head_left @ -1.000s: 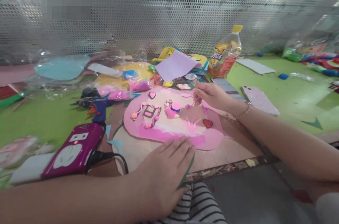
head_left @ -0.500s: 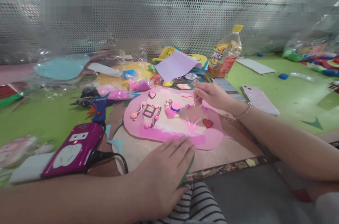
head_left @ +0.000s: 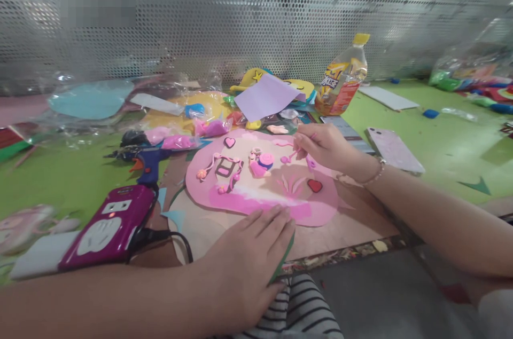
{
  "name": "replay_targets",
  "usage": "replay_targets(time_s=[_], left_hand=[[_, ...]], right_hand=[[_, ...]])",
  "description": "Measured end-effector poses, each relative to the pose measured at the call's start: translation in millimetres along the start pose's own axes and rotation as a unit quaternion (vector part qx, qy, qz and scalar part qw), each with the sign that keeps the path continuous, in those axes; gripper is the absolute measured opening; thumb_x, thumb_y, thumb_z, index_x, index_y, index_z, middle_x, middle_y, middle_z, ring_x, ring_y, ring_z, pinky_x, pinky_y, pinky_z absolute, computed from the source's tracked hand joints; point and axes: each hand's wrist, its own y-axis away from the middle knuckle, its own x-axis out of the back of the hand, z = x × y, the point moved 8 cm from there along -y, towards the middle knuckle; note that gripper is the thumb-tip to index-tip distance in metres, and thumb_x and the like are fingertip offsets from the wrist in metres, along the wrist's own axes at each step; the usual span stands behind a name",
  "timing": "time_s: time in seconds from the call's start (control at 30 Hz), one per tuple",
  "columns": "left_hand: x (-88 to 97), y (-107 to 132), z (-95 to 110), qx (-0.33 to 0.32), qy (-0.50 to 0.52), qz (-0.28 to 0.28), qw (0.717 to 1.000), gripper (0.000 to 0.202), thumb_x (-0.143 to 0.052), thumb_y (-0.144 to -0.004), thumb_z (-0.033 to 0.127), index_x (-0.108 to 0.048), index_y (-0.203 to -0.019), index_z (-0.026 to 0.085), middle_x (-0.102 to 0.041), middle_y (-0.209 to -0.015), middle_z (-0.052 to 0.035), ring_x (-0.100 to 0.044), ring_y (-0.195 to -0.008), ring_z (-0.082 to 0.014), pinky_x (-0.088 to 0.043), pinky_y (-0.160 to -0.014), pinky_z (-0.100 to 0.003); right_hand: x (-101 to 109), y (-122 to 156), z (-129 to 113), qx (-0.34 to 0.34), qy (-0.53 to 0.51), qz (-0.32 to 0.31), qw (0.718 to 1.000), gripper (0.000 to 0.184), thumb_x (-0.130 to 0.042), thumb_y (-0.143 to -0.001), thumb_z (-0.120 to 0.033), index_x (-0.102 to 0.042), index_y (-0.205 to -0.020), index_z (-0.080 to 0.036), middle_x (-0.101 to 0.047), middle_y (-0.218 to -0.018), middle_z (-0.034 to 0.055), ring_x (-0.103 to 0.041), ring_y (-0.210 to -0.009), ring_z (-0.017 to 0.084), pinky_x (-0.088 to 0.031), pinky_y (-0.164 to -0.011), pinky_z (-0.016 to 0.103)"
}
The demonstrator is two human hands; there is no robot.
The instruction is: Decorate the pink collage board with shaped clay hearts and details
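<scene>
A pink oval craft panel (head_left: pixel 264 189) lies in front of me with small stuck-on shapes: hearts, a pink figure (head_left: pixel 261 164) and a frame shape (head_left: pixel 223 168). My left hand (head_left: pixel 244 264) lies flat, fingers stretched out, on the panel's near edge and the tan board (head_left: pixel 352 221) under it. My right hand (head_left: pixel 325 146) hovers over the panel's far right part. Its fingers pinch a thin pink stick (head_left: pixel 295 154) whose tip touches the panel.
A magenta device (head_left: pixel 110 226) with a black cable sits at the left, a blue glue gun (head_left: pixel 149 164) behind it. A drink bottle (head_left: pixel 345 78), a phone (head_left: pixel 393 149), a lilac sheet (head_left: pixel 266 96) and bags of coloured clay crowd the green table (head_left: pixel 441 141).
My right hand has tilted a little and the pink stick's tip has shifted slightly on the panel. The view has nudged. My left hand has stayed put.
</scene>
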Motion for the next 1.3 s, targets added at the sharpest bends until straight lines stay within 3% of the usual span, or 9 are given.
replay_targets(time_s=[0.17,0.47,0.83,1.17,1.3], left_hand=[[0.2,-2,0,0.004,-0.003,-0.007,1.0,0.065,-0.037,-0.095,0.048,-0.03,-0.144,0.006,-0.029,-0.151,-0.0209,-0.023,-0.141,-0.0322,-0.025,-0.113,-0.047],[2.0,-4,1,0.016,-0.005,-0.029,0.999,0.066,-0.039,-0.094,0.047,-0.031,-0.144,0.006,-0.03,-0.151,-0.0205,-0.026,-0.14,-0.0332,-0.028,-0.112,-0.049],[2.0,-2,2,0.0,-0.011,0.001,1.0,0.065,-0.039,-0.094,0.047,-0.032,-0.144,0.005,-0.031,-0.15,-0.0216,-0.026,-0.14,-0.0336,-0.027,-0.111,-0.048],[2.4,-3,2,-0.006,-0.013,0.002,1.0,0.065,-0.038,-0.094,0.047,-0.032,-0.143,0.003,-0.031,-0.149,-0.0232,-0.027,-0.139,-0.0358,-0.03,-0.109,-0.05],[3.2,-2,2,-0.009,-0.014,0.01,1.0,0.065,-0.036,-0.095,0.047,-0.03,-0.144,0.003,-0.03,-0.15,-0.0231,-0.026,-0.14,-0.0352,-0.028,-0.11,-0.049]], right_hand=[[-4,4,-15,0.112,0.081,-0.019,0.99,0.032,-0.035,-0.097,-0.028,-0.049,-0.069,-0.019,-0.061,-0.061,0.003,-0.057,-0.058,0.012,-0.039,-0.059,0.026],[-9,7,-27,0.186,0.137,-0.024,0.973,0.033,-0.036,-0.098,-0.025,-0.05,-0.069,-0.017,-0.055,-0.062,0.0025,-0.05,-0.057,0.011,-0.037,-0.056,0.025],[-14,10,-33,0.223,0.147,-0.048,0.963,0.029,-0.035,-0.098,-0.022,-0.048,-0.073,-0.017,-0.052,-0.067,0.002,-0.046,-0.06,0.011,-0.038,-0.058,0.023],[-29,21,-49,0.285,0.248,-0.071,0.923,0.031,-0.03,-0.1,-0.023,-0.05,-0.077,-0.016,-0.053,-0.067,0.0018,-0.044,-0.056,0.011,-0.036,-0.054,0.024],[-31,19,-49,0.272,0.262,-0.062,0.924,0.03,-0.03,-0.1,-0.023,-0.047,-0.076,-0.018,-0.05,-0.065,0.0004,-0.043,-0.055,0.011,-0.035,-0.054,0.025]])
